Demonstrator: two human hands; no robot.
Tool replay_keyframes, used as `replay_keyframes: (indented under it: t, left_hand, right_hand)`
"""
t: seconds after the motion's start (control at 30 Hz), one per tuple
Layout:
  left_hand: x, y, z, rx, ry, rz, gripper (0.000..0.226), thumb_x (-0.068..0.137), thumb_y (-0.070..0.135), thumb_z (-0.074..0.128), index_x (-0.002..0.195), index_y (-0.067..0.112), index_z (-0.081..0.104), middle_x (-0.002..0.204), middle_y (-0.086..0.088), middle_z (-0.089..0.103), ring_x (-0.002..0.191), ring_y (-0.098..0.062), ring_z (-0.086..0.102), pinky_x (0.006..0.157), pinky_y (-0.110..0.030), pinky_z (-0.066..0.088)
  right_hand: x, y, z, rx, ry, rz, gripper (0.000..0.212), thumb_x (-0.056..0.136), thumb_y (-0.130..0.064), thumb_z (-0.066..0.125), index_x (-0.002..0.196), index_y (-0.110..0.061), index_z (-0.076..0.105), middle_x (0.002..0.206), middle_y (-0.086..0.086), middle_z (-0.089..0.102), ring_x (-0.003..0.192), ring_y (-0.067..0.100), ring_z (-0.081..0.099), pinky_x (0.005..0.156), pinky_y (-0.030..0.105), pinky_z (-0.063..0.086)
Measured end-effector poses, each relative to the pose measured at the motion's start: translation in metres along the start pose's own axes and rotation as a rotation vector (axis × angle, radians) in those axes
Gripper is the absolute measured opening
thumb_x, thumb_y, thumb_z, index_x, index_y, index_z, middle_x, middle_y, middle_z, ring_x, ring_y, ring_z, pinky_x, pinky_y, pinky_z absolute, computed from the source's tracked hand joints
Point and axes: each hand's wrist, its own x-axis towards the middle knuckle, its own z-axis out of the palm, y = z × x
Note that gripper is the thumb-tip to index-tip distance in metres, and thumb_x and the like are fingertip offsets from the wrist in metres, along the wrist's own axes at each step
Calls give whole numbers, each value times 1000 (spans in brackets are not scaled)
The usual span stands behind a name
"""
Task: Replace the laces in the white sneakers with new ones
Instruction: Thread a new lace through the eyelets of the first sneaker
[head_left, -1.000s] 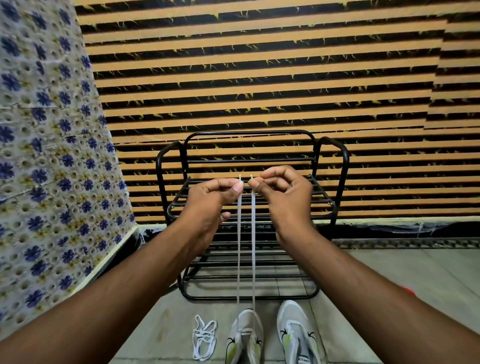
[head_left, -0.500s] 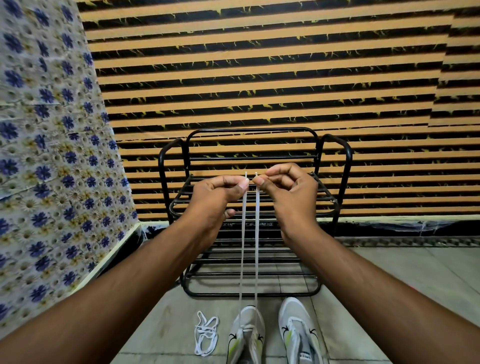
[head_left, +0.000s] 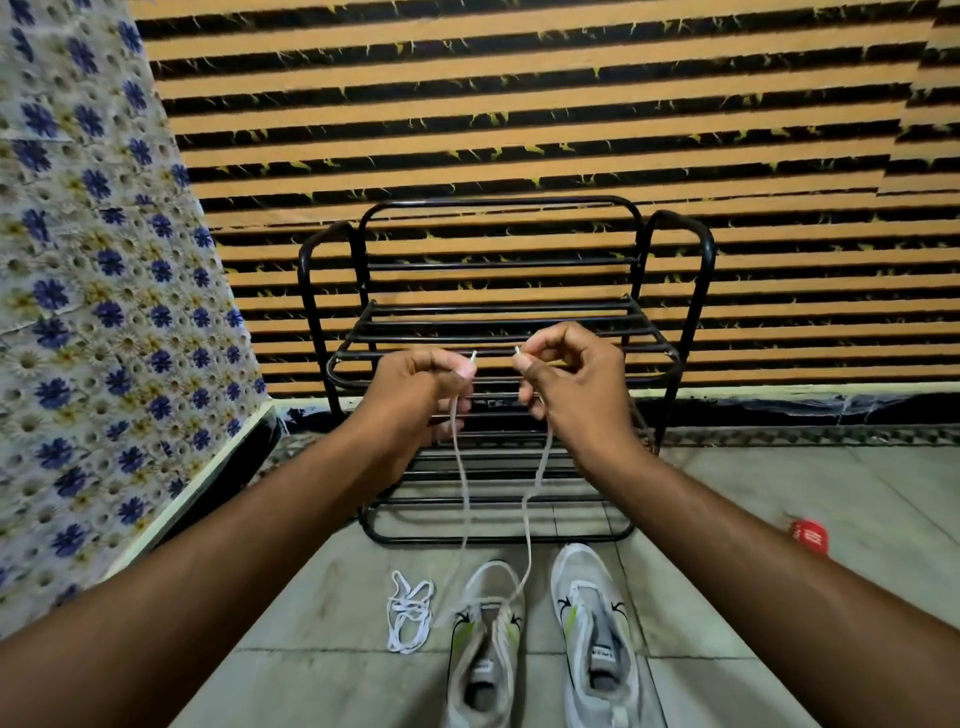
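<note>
While hands pinch lace — rack behind, spare lace beside

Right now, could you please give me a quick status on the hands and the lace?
Left hand and right hand each pinch one lace end. Lace runs slack to the left sneaker. Nothing in the way.

We face a wall striped in orange and black, with a black metal shoe rack standing against it on a grey tiled floor. To our left hangs a cloth patterned with blue flowers, and a small red object lies on the tiles at the right.
</note>
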Motion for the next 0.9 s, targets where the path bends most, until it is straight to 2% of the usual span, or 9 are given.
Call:
replay_keyframes:
  t: [0.07,0.2,0.37,0.43,0.53,0.6,0.73,0.8,0.9]
  left_hand:
    - [2,-23,0,60,-16,-47,8,98,15,67,97,11,74,77,-1,64,68,-14,58,59,-29,53]
    - [11,-75,-2,275,-71,-90,8,97,10,68,91,10,73,65,0,55,53,-11,42,48,-24,32]
    - [17,-149,-6,510,-186,-205,12,93,-1,66,85,4,73,65,-1,66,44,1,52,40,-14,36]
    - [16,-186,-7,604,-197,-281,12,90,-4,65,84,1,73,65,-2,70,48,-1,59,46,-19,44]
    - [12,-238,-9,738,-185,-342,5,84,1,71,85,1,76,79,-13,76,70,-21,71,65,-30,56]
    - [8,-266,-11,795,-183,-339,4,82,5,73,84,4,76,85,-13,76,80,-22,71,69,-26,53]
    - [-2,-304,-14,849,-217,-326,12,82,-1,66,85,4,76,91,-14,76,91,-25,71,79,-29,51]
    - [-6,-313,-14,884,-199,-307,11,84,2,65,86,5,76,92,-13,76,95,-26,71,83,-30,51]
    - [-15,-315,-9,1023,-97,-263,11,88,17,64,90,19,75,100,-2,72,103,-25,66,87,-39,52]
  right_hand:
    - [-5,21,0,-89,-31,6,8,90,-2,71,88,-8,67,76,0,67,59,11,62,52,23,49]
    - [-21,71,0,-176,-107,56,10,87,-5,75,83,-12,70,75,5,68,69,17,62,68,38,54]
    - [-51,145,-3,-248,-191,177,11,87,-3,73,81,-12,71,76,13,69,76,34,65,73,49,55]
    - [-64,175,-4,-268,-219,247,10,87,-2,72,83,-11,73,79,13,71,77,31,66,77,49,56]
    - [-79,207,-5,-270,-232,356,8,87,1,71,85,-5,74,84,17,73,74,24,64,79,48,56]
    - [-87,225,-5,-263,-238,408,7,87,6,69,86,1,73,82,20,72,74,21,63,76,44,56]
    - [-99,250,-6,-314,-259,448,8,86,7,70,85,1,75,78,5,73,72,10,63,73,25,50]
    - [-102,255,-8,-357,-279,446,12,85,7,70,84,-3,77,80,3,75,74,10,67,73,22,51]
    - [-107,259,-9,-414,-328,442,16,85,6,69,85,-6,79,84,2,77,81,14,72,78,24,55]
